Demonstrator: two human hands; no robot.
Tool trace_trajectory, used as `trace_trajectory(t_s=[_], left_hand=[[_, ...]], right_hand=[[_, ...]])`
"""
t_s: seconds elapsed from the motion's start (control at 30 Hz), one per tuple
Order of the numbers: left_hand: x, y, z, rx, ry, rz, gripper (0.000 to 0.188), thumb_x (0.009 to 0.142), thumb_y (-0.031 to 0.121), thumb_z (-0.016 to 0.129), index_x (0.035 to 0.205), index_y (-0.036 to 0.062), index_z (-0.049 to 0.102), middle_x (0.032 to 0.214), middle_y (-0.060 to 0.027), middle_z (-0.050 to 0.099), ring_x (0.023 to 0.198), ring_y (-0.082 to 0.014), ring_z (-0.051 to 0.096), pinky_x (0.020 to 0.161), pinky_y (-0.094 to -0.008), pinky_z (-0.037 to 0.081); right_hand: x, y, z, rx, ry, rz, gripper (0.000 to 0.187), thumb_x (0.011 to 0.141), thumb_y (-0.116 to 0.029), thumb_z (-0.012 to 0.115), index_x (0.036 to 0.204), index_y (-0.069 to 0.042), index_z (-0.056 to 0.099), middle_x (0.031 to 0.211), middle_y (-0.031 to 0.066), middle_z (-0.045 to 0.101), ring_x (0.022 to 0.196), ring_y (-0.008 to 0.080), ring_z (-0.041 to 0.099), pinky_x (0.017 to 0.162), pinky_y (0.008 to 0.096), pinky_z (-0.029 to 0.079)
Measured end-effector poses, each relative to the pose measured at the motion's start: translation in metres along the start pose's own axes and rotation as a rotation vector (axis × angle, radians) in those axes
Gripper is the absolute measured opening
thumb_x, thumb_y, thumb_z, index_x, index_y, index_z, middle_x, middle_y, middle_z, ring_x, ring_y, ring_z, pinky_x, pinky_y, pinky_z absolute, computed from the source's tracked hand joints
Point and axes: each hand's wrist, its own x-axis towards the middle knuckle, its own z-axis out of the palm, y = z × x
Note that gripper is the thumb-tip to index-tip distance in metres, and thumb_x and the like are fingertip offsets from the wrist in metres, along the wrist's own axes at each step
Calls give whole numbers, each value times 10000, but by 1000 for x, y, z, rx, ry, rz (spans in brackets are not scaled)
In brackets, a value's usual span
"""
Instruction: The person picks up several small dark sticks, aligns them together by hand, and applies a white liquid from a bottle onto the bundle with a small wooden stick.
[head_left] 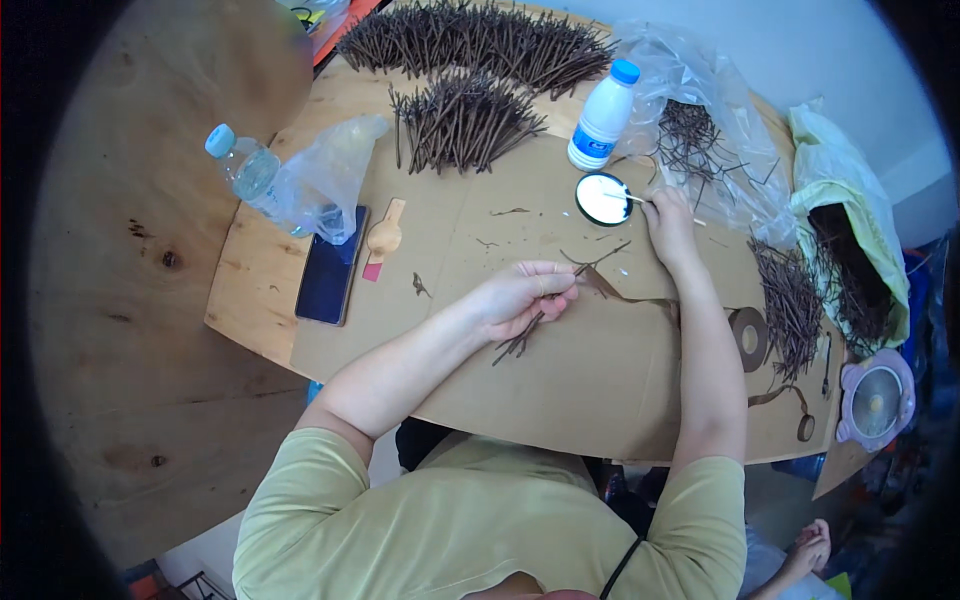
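Observation:
My left hand point(525, 300) is closed around thin brown branching twigs point(515, 346), whose ends stick out above and below the fingers. A strip of brown tape point(640, 299) runs from those twigs toward my right forearm and passes under it. Beyond the forearm stands a brown tape roll point(739, 340). My right hand point(668, 225) pinches a thin pale stick point(622, 197). The stick's tip lies over a round dark-rimmed dish point(604, 224) of white paste, possibly touching it. Right behind the dish stands a white bottle point(604, 118) with a blue cap.
Twig bundles point(468, 125) are piled at the back, and more twigs point(795, 310) lie at right beside a pale green sack point(865, 185). A clear bag point(725, 110) holds twigs. At left are a phone point(328, 280) and water bottle point(250, 172). A small fan point(877, 402) sits at the right edge.

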Motion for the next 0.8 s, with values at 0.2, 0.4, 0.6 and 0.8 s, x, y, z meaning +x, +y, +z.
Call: trace_trajectory(t_s=[0.2, 0.4, 0.6, 0.8], left_hand=[[1, 4, -5, -61, -59, -21, 149, 904, 80, 466, 970, -23, 551, 772, -72, 581, 600, -80, 536, 472, -147, 417], [-5, 9, -4, -92, -133, -65, 155, 913, 97, 454, 974, -20, 536, 780, -81, 578, 604, -85, 507, 475, -158, 381], [-6, 10, 2, -65, -141, -75, 173, 914, 101, 452, 985, -30, 538, 771, -75, 572, 599, -80, 492, 476, -156, 364], [-3, 5, -5, -64, -151, -57, 190, 910, 78, 450, 1005, -56, 544, 775, -89, 569, 617, -86, 525, 459, -133, 394]], right_hand=[[-15, -54, -46, 461, -123, -142, 80, 763, -7, 584, 842, -17, 571, 873, 107, 563, 810, 277, 552, 704, 324, 443], [-22, -72, -58, 318, -174, -276, 113, 732, -8, 609, 833, -43, 572, 876, 87, 563, 833, 270, 546, 726, 341, 434], [-23, -68, -58, 249, -169, -342, 132, 733, 4, 600, 853, -49, 581, 866, 93, 557, 809, 271, 546, 697, 336, 445], [-19, -67, -59, 186, -208, -400, 167, 695, -4, 577, 852, -61, 593, 851, 72, 555, 865, 240, 540, 753, 336, 410]])
